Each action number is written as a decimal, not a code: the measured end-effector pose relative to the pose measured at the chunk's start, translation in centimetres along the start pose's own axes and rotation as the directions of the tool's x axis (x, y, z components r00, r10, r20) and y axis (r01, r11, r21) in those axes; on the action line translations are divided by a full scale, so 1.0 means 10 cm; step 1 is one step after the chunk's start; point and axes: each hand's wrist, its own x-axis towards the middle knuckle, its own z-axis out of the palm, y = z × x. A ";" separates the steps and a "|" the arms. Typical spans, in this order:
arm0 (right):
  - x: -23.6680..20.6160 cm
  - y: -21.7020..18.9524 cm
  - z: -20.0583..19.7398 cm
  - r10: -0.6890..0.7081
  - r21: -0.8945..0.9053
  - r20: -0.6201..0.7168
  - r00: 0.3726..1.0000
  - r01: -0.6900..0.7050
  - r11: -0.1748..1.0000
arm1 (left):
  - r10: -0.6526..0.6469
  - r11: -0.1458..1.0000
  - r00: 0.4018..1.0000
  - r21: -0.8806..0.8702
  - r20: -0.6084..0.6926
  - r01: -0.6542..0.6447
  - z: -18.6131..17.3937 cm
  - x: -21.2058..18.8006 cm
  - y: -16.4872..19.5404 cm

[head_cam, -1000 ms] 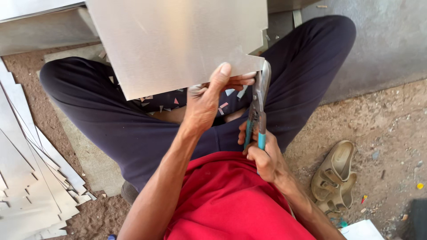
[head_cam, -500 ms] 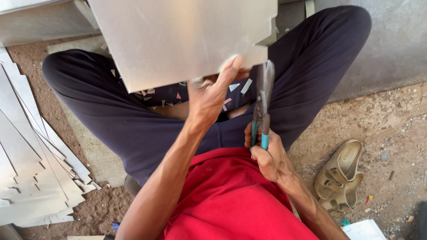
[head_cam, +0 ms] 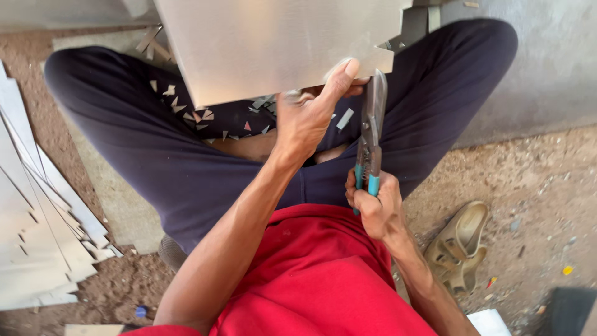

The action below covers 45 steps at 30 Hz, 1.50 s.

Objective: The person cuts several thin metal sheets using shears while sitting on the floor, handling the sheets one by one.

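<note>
I sit cross-legged on the ground in dark trousers and a red shirt. My left hand grips the near edge of a large metal sheet, thumb on top. Just right of it my right hand is closed around the teal handles of tin snips. Their blades point up at the sheet's near right corner, where a notch is cut. Small triangular metal offcuts lie scattered on my lap under the sheet.
A stack of cut metal sheets lies on the dirt at the left. A tan sandal sits on the ground at the right. A grey concrete surface runs along the upper right.
The sheet has shifted a little so its notched corner sits by the snips' blades. My left hand slid along the sheet's edge and my right hand with the snips stayed at the corner.
</note>
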 end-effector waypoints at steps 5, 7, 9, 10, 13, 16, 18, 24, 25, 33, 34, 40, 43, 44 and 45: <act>-0.10 -0.17 -0.11 0.118 -0.236 0.186 0.976 -0.072 0.969 | 0.044 0.993 0.969 -0.092 -0.245 -0.068 -0.48 -0.12 0.31; -0.13 -0.27 -0.09 0.115 -0.387 0.235 0.965 -0.016 0.922 | 0.105 0.980 0.924 -0.122 -0.368 -0.159 -0.85 -0.23 0.50; -0.06 -0.35 0.06 0.089 -0.410 0.316 0.945 0.051 0.911 | 0.151 0.966 0.899 -0.131 -0.411 -0.222 -1.18 -0.38 0.64; -0.01 -0.41 0.13 0.075 -0.421 0.351 0.933 0.086 0.903 | 0.172 0.970 0.905 -0.090 -0.389 -0.224 -1.25 -0.43 0.65; 0.19 -0.59 0.40 0.085 -0.376 0.476 0.875 0.116 0.919 | 0.198 0.975 0.926 -0.027 -0.320 -0.218 -1.38 -0.51 0.68; 0.31 -0.75 0.62 0.061 -0.419 0.497 0.865 0.178 0.891 | 0.146 0.984 0.946 -0.054 -0.290 -0.169 -1.37 -0.52 0.68; 0.33 -0.82 0.68 0.044 -0.416 0.505 0.862 0.198 0.888 | 0.161 0.981 0.938 -0.059 -0.307 -0.187 -1.35 -0.51 0.67; 0.45 -0.71 0.71 -0.138 -0.511 0.453 0.881 0.383 0.770 | 0.158 0.970 0.930 -0.124 -0.333 -0.209 -1.44 -0.51 0.68; 0.50 -0.68 0.69 -0.208 -0.542 0.448 0.870 0.449 0.710 | 0.163 0.972 0.945 -0.120 -0.284 -0.204 -1.46 -0.48 0.71; 0.41 -0.27 0.26 -0.040 -0.411 0.247 0.968 0.143 0.900 | 0.155 0.913 0.955 0.407 -0.253 -0.040 -1.20 0.40 1.40; 0.42 -0.19 0.22 -0.025 -0.323 0.248 0.968 0.107 0.940 | 0.152 0.945 0.959 0.321 -0.239 -0.070 -1.14 0.49 1.45; 0.60 0.19 0.29 0.025 -0.014 0.238 0.971 -0.022 1.000 | 0.307 0.921 0.909 0.327 -0.280 -0.211 -1.98 0.26 1.58; 0.64 0.23 0.68 0.033 0.087 0.283 0.959 -0.060 0.994 | 0.256 0.936 0.893 0.326 -0.369 -0.134 -3.06 -0.46 1.89; 0.62 0.22 0.79 -0.002 0.033 0.329 0.944 -0.010 0.999 | 0.239 0.930 0.873 0.360 -0.426 -0.079 -3.38 -0.71 2.03; 0.59 0.18 0.87 -0.034 -0.017 0.362 0.932 0.044 0.999 | 0.229 0.914 0.840 0.404 -0.491 -0.013 -3.67 -0.97 2.22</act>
